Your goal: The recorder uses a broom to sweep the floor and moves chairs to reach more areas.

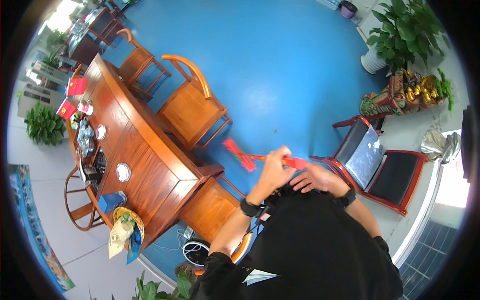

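My left hand (275,170) is closed around the red and yellow handle of a broom (258,157). The broom's red bristle head (240,155) is low over the blue floor, to the left of my hands, and looks slightly blurred. Beside the handle's red upper end is my right hand (318,177), its fingers spread and its thumb side by that end. Whether it touches the handle is hard to make out. A small brown scrap (275,131) lies on the floor (258,93) ahead of the broom.
A wooden tea table (150,150) fills the left, with wooden chairs (191,108) along it. On the right are a black-cushioned armchair (356,150) bearing a plastic-wrapped panel (365,159), an ornate gilded figure (405,93) and a potted plant (375,60).
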{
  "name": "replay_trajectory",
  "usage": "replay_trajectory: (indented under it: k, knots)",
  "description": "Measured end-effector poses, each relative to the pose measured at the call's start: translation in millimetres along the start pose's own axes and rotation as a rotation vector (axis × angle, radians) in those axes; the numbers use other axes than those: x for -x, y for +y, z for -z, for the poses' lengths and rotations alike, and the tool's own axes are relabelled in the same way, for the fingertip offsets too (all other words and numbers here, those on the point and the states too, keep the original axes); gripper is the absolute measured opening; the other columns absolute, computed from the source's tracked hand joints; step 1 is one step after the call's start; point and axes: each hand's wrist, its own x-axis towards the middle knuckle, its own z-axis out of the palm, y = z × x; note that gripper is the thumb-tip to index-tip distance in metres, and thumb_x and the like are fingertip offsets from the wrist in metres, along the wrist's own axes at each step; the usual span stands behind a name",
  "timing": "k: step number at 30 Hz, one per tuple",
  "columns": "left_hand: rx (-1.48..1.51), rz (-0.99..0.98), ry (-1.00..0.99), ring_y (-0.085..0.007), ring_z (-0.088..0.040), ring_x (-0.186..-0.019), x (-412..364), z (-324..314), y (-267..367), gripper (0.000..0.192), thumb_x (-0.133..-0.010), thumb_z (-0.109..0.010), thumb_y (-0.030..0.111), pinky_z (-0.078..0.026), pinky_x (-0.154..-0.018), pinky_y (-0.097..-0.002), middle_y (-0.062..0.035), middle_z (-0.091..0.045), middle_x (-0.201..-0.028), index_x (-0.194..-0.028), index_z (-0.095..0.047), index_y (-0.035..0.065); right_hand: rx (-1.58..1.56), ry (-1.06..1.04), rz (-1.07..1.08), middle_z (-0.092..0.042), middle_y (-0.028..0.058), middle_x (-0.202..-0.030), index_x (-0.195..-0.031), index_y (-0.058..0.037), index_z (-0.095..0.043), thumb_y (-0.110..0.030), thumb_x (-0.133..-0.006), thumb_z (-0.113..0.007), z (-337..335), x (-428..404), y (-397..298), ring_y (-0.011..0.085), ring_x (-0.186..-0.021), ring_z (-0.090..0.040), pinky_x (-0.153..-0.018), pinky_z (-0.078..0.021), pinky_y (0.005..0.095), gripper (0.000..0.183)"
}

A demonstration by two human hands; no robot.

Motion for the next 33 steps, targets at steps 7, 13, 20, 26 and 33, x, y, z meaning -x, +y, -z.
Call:
replay_trajectory:
  k: [7, 13, 20, 26, 33]
  knots:
    - [0.098, 0.000, 0.037, -0.0339, -0.047, -0.049, 23.8, -24.2, 35.2, 0.015, -0.059, -0.057, 0.002, -0.036, -0.045, -0.0362, -0.0172, -0.048, -0.055, -0.063, -0.042, 0.0004, -0.159, -0.478, 0.046, -0.054, 0.0159, -0.104, -0.113, -0.0082, -0.043, -0.042, -0.084, -0.042, 10.1, -46.8, 23.4, 0.0258, -0.094, -0.054, -0.078, -0.0437, 0.0359, 0.044]
    - [0.041, 0.000, 0.125, -0.0361, -0.050, -0.053, 36.4, -29.3, 24.2, 0.017, -0.059, -0.060, 0.004, -0.036, -0.046, -0.0382, -0.0183, -0.048, -0.054, -0.063, -0.044, 0.0005, 0.102, -0.620, 0.204, -0.054, 0.0162, -0.105, -0.114, -0.0073, -0.042, -0.038, -0.085, -0.044, 4.8, -52.1, 11.4, 0.0254, -0.097, -0.053, -0.082, -0.0418, 0.0358, 0.043]
    - [-0.115, 0.044, -0.148, -0.0372, -0.052, -0.063, 29.3, -19.2, 16.2, 0.020, -0.060, -0.061, 0.008, -0.041, -0.060, -0.0393, -0.0201, -0.052, -0.062, -0.069, -0.046, -0.0027, 0.266, -0.692, 0.350, -0.053, 0.0165, -0.107, -0.115, -0.0065, -0.041, -0.034, -0.085, -0.046, 4.0, -90.4, 7.2, 0.0250, -0.100, -0.052, -0.086, -0.0400, 0.0357, 0.041]
    - [0.161, -0.041, -0.070, -0.0205, -0.050, -0.079, 32.7, -48.6, -16.5, 0.032, -0.069, -0.058, 0.013, -0.040, -0.067, -0.0353, -0.0083, -0.052, -0.088, -0.099, -0.048, 0.0076, 0.132, -0.891, 0.164, -0.042, 0.0203, -0.119, -0.117, -0.0070, -0.041, -0.021, -0.087, -0.043, 41.7, -106.5, 1.9, 0.0285, -0.112, -0.041, -0.095, -0.0324, 0.0379, 0.033]
    - [0.518, 0.938, 0.548, -0.0136, -0.049, -0.073, 19.4, -53.8, -74.9, 0.021, -0.078, -0.051, 0.023, -0.041, -0.063, -0.0245, -0.0045, -0.050, -0.081, -0.088, -0.046, 0.0056, -0.763, -0.418, -0.687, -0.047, 0.0048, -0.070, -0.090, 0.0044, -0.042, -0.015, -0.086, -0.045, 51.3, -77.0, -32.0, 0.0045, -0.052, -0.046, -0.039, -0.0403, 0.0145, 0.020]
